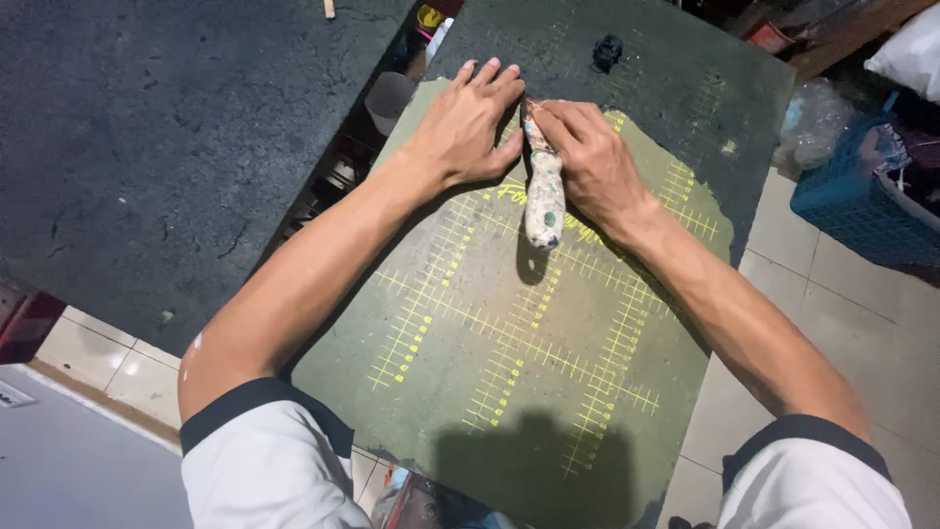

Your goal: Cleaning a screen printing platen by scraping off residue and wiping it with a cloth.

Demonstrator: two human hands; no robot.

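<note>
Here the right hand (587, 162) was closed around a paint-spotted tool handle (543, 191), its tip down on the green mat (509, 372) on the tabletop (676, 69). The left hand (468, 122) lay flat and open just beside it. A slip could have cut those near fingers.

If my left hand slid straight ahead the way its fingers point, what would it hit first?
Probably nothing soon: the left hand points up and right across the green mat onto the dark board. The small black lump lies right of that line.
</note>
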